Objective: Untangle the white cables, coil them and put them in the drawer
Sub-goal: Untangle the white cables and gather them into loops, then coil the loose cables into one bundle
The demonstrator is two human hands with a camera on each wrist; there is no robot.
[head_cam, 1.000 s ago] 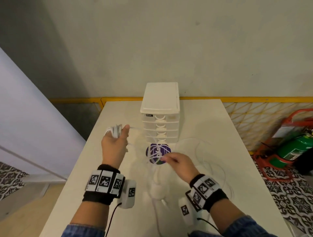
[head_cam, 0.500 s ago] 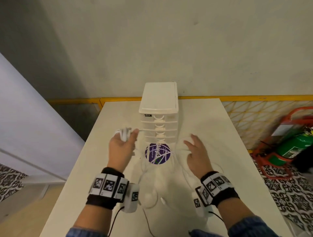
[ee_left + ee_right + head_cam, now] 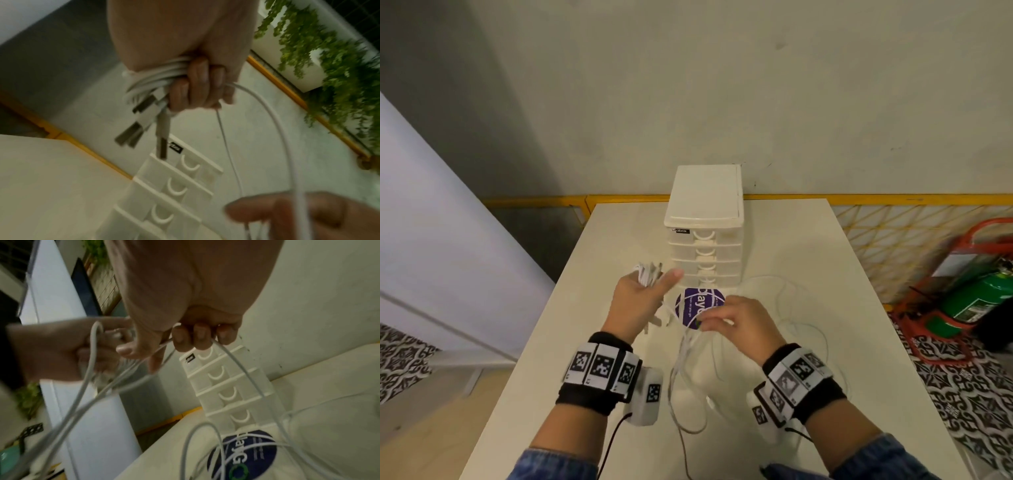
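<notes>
My left hand (image 3: 640,301) is raised left of the drawer unit and grips a bundle of coiled white cable (image 3: 649,274) (image 3: 156,78), with several plug ends (image 3: 141,123) sticking out below the curled fingers. My right hand (image 3: 736,322) hovers over the purple sticker and pinches a white cable strand (image 3: 236,363) between curled fingers (image 3: 193,337). Loose white cable loops (image 3: 688,377) trail from both hands onto the white table (image 3: 825,274). The white drawer unit (image 3: 705,226) stands at the back of the table with all its drawers closed.
A round purple sticker (image 3: 697,306) lies on the table in front of the drawer unit. More loose cable (image 3: 791,308) spreads to the right of it. A green cylinder in a red frame (image 3: 976,294) stands on the floor at the right.
My right hand has come back from the right side of the table to the middle over the sticker and now pinches a cable strand. My left hand still holds its coil.
</notes>
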